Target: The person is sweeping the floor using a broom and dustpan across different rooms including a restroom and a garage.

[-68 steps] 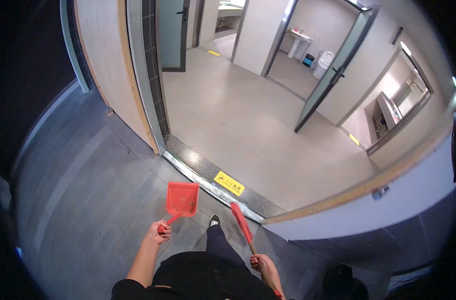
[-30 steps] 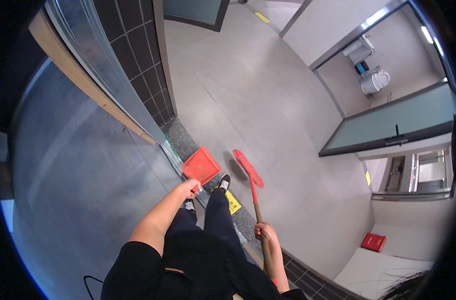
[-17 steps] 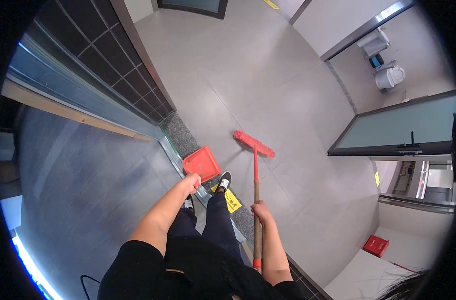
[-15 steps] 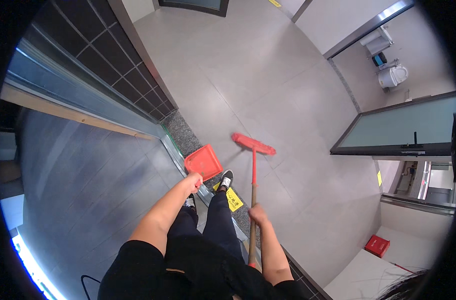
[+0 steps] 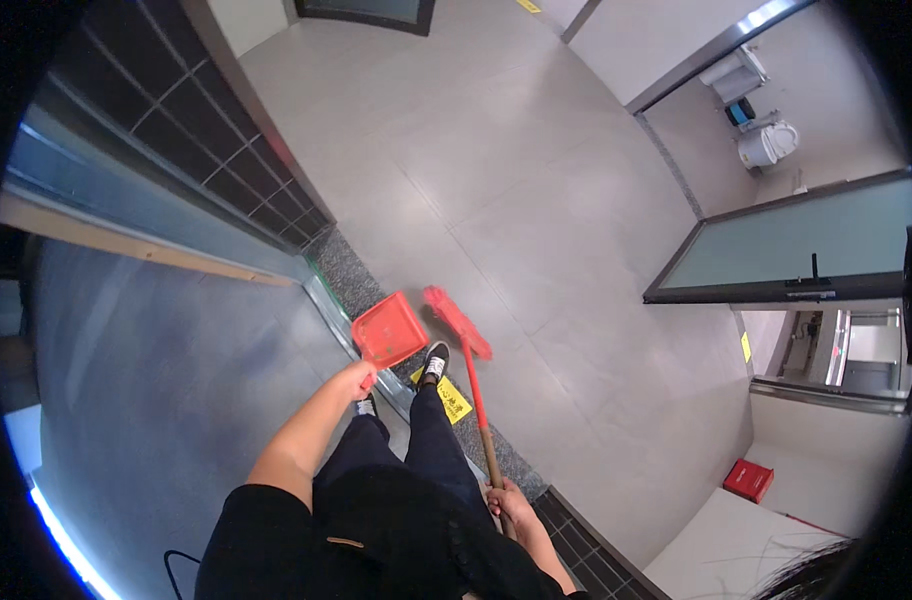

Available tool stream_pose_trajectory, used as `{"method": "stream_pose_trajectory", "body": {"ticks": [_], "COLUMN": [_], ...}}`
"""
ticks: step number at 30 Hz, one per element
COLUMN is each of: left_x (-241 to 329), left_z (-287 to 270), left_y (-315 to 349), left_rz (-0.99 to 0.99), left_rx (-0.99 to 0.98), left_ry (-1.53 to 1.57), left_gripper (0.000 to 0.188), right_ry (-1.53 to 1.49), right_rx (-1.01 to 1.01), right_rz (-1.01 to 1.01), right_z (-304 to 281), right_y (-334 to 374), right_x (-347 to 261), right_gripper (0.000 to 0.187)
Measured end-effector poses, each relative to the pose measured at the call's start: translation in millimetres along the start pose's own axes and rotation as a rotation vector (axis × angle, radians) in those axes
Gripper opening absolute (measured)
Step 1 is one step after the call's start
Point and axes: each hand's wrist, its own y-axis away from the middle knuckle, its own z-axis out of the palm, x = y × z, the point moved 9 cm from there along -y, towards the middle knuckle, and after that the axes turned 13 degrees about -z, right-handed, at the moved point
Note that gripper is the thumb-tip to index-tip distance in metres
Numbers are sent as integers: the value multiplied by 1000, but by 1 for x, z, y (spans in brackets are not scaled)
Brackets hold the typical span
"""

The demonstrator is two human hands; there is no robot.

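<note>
My left hand is closed round the short handle of a red dustpan, which is at the doorway's stone threshold with small specks in its pan. In my right hand is the wooden lower part of a broom's long handle; its upper shaft is red. The red broom head rests on the grey tile floor just right of the dustpan, a small gap apart from it. My shoe stands on the threshold between dustpan and broom.
A yellow floor sticker lies by my foot. To the left are a glass door track and a dark tiled wall. A frosted door stands open at the right, near a toilet. A red box is at lower right.
The broom head has come left and nearer to me, toward the dustpan, and turned to a steeper slant. My right hand has moved lower. The dustpan stays in my left hand.
</note>
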Motion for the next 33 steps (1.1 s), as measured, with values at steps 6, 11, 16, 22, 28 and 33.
{"method": "stream_pose_trajectory", "body": {"ticks": [6,11,16,22,28,33], "left_x": [-6,10,44,85,137,191], "left_z": [10,54,100,146,201,250], "left_y": [15,49,90,127,139,110], "left_rz": [-56,-96,-11,25,102,-27], "left_rx": [-63,-167,-258,-312,-360,-319], "left_ry": [-29,7,114,202,206,305], "left_gripper": [21,17,14,12,12,14], "right_ry": [-83,-311,-521,-1112,-1383,-1521], "right_rx": [106,196,82,115,349,559], "right_rz": [-100,5,138,-82,-55,-46], "right_z": [-62,-122,-169,-235,-268,-277], "right_y": [-33,-49,-76,-118,-147,-153], "right_x": [-32,-47,-77,-117,-170,-236], "right_gripper": [20,7,14,6,5,23]}}
